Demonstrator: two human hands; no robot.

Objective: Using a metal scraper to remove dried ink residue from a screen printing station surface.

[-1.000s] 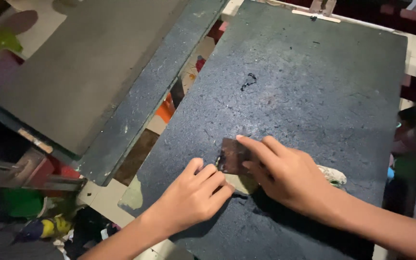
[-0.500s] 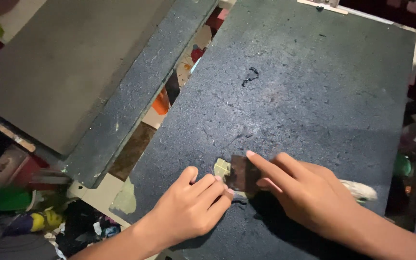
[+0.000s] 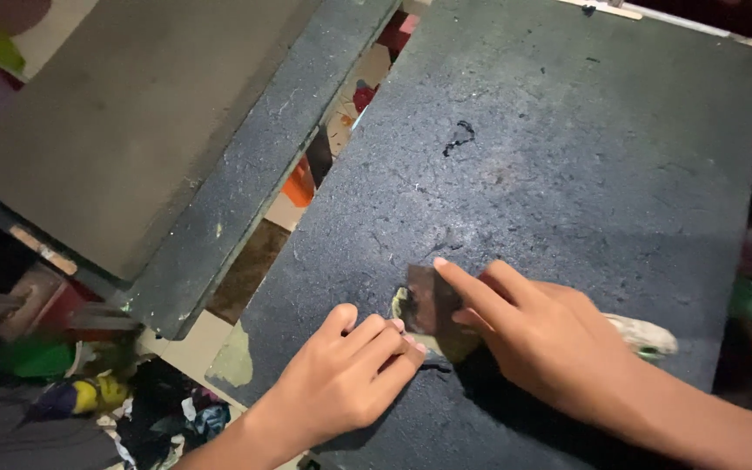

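A dark speckled board (image 3: 567, 157) fills the middle and right of the head view. My right hand (image 3: 541, 344) grips a small flat metal scraper (image 3: 433, 300), its index finger pressed along the blade, which lies on the board's near part. A yellowish-green smear (image 3: 404, 305) shows under the blade's left edge. My left hand (image 3: 345, 374) lies flat on the board just left of the scraper, fingertips touching its lower corner.
A second dark board with a grey sheet on it (image 3: 158, 130) lies to the left, across a gap showing an orange object (image 3: 300, 184). Coloured clutter (image 3: 89, 396) sits at lower left. A pale green patch (image 3: 235, 359) marks the board's near-left corner.
The view has shifted, so both hands and the scraper sit lower in the frame than a second ago. The smear beside the blade has come into sight.
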